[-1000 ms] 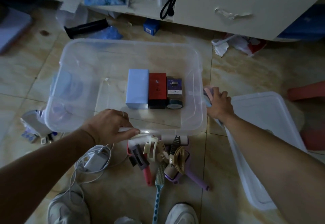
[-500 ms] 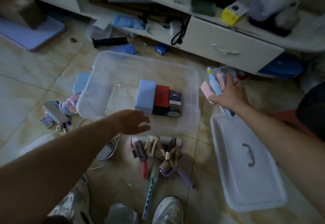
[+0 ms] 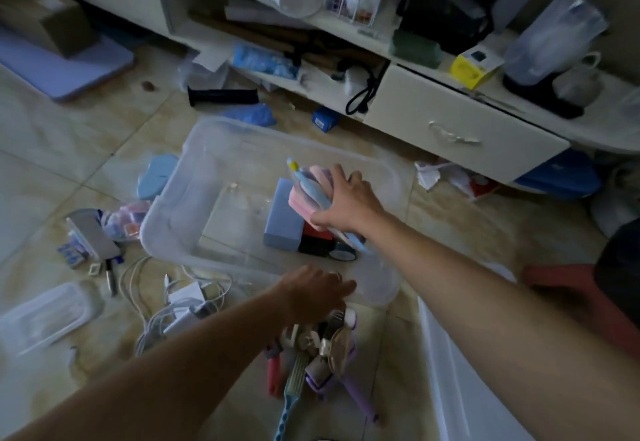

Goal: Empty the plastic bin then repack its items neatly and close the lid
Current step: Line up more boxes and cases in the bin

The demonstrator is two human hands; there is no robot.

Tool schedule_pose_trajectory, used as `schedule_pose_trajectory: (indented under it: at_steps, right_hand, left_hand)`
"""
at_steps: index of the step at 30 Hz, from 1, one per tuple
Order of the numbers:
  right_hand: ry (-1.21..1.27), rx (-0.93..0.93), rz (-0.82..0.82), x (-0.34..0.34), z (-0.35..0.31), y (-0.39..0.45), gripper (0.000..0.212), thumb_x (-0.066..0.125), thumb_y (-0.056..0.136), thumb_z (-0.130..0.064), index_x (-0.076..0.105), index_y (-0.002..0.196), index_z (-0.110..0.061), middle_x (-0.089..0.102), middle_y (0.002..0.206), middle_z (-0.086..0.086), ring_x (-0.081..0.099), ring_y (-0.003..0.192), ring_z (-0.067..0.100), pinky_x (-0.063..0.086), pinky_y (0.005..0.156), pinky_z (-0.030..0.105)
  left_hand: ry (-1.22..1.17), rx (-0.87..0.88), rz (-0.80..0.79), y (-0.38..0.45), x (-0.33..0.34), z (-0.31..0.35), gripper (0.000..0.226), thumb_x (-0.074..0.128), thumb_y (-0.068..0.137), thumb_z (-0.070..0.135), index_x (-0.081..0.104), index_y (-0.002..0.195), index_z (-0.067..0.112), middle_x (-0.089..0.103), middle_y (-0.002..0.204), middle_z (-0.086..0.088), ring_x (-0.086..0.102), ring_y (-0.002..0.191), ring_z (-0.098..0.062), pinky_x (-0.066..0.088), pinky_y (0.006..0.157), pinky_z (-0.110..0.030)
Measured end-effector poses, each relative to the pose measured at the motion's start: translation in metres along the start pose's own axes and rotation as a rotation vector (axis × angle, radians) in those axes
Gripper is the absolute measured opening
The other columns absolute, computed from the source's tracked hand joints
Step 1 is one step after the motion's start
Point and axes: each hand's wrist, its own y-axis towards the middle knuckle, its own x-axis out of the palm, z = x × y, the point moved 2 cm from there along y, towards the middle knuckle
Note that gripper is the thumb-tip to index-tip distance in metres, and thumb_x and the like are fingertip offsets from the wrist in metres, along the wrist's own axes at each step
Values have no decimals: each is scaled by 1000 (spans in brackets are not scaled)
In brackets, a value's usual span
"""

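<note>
While the clear plastic bin [image 3: 180, 219] sits on the floor with its lid [image 3: 460, 388] lying off to the right, repacking looks barely begun: only a blue box [image 3: 282, 221], a red box and a tape roll line its base. The right hand [image 3: 346, 203] grips a pink-and-blue bundle [image 3: 308, 195] above them. The left hand [image 3: 313, 293], fingers loosely spread and empty, hovers over the brush-and-clip pile [image 3: 318, 347]; cables [image 3: 173, 305] wait outside too.
</note>
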Motion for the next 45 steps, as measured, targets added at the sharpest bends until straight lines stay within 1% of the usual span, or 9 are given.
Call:
schedule_pose_trajectory:
  at_steps: [5,8,15,22,26,30,34,38,45]
  right_hand:
    - [32,115,1,52,-14,43,86,82,64,-46,33,131,-24,39,131,15,45,121,38,44,87,43]
    - [110,304,111,72,4,51,81,82,66,-46,37,128,-20,43,132,16,46,120,37,45,95,42]
    - [258,563,257,99,36,56,76,80,68,-50,34,121,-20,41,128,18,46,115,38,48,89,41]
    - [277,395,413,93,5,56,80,73,71,-56,36,129,-16,45,127,16,48,111,37,44,87,41]
    - [258,116,353,101,-49,56,73,68,77,-66,44,122,-14,53,116,17,55,102,36,44,80,38]
    - [493,85,115,113,-70,65,54,63,89,-54,52,121,-11,67,113,14,65,104,34,51,78,33]
    - [510,228,204,115,-54,71,43,61,91,-49,53,112,-12,72,104,11,70,87,33,55,67,33]
    - [576,336,167,119,-34,78,48,62,93,-41,51,129,-12,70,109,6,69,83,23,42,48,19]
    - [633,366,190,135,-39,83,50,66,83,-51,60,117,-14,66,110,11,67,94,29,56,82,35]
  left_hand:
    - [-558,-81,-157,2,-10,-16,51,52,91,48,54,131,18,59,126,-10,58,112,-27,47,96,-40]
    - [-1214,-395,-134,16,-12,-45,26,56,92,20,68,113,8,67,106,-9,65,88,-14,50,77,-27]
    - [-1257,-833,76,18,13,-105,20,44,98,8,64,99,4,66,97,-14,65,87,-30,56,78,-31]
    - [-1526,-1016,561,13,-7,-146,22,50,96,21,58,107,4,60,92,-16,63,75,-29,55,75,-42]
    - [-1921,-904,492,1,-29,-175,42,55,91,55,61,116,21,63,99,-8,62,86,-24,53,79,-38]
    - [-1890,-1006,593,-20,-4,-219,41,60,94,23,52,133,21,61,118,-13,60,84,-24,51,79,-41]
    - [-1699,-1160,627,-19,22,-248,50,55,97,12,40,144,22,50,136,-18,55,112,-42,51,65,-41]
    - [-1724,-1114,610,-3,46,-250,49,55,98,9,39,143,19,51,128,-18,54,105,-35,48,60,-37]
    - [-1251,-1224,485,16,83,-282,56,72,63,41,69,106,6,66,109,-25,63,99,-38,55,89,-43]
